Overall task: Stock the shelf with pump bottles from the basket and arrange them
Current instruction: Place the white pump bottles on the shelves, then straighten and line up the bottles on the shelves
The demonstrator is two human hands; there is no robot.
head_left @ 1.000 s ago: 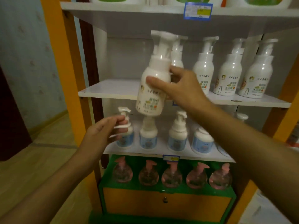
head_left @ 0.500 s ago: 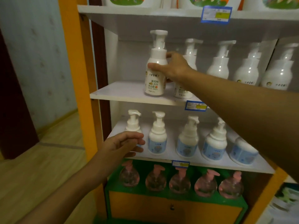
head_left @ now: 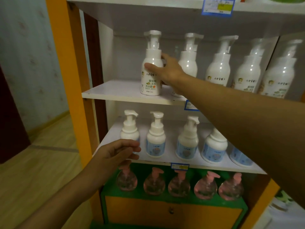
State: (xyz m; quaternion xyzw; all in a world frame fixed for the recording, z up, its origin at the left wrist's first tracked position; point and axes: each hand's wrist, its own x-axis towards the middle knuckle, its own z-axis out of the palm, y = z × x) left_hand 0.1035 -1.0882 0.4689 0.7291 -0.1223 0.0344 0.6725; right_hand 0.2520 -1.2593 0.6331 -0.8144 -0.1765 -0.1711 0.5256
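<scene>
A white pump bottle (head_left: pixel 151 70) with a green and orange label stands upright on the upper white shelf (head_left: pixel 115 92), leftmost in a row of several like bottles (head_left: pixel 219 66). My right hand (head_left: pixel 166 70) grips its body from the right, thumb across the front. My left hand (head_left: pixel 115 154) hovers with loosely curled fingers in front of the leftmost blue-label pump bottle (head_left: pixel 129 129) on the lower white shelf (head_left: pixel 166 160); it holds nothing. No basket is in view.
An orange post (head_left: pixel 66 80) frames the shelf unit on the left. Several clear pink pump bottles (head_left: pixel 154 182) stand on the green bottom level above an orange drawer (head_left: pixel 171 210). Blue price tags (head_left: pixel 217 5) hang on shelf edges. Wooden floor lies to the left.
My right hand has carried the white bottle up and set it upright on the upper shelf, staying around it. My left hand has come off the lower bottle's pump and dropped slightly.
</scene>
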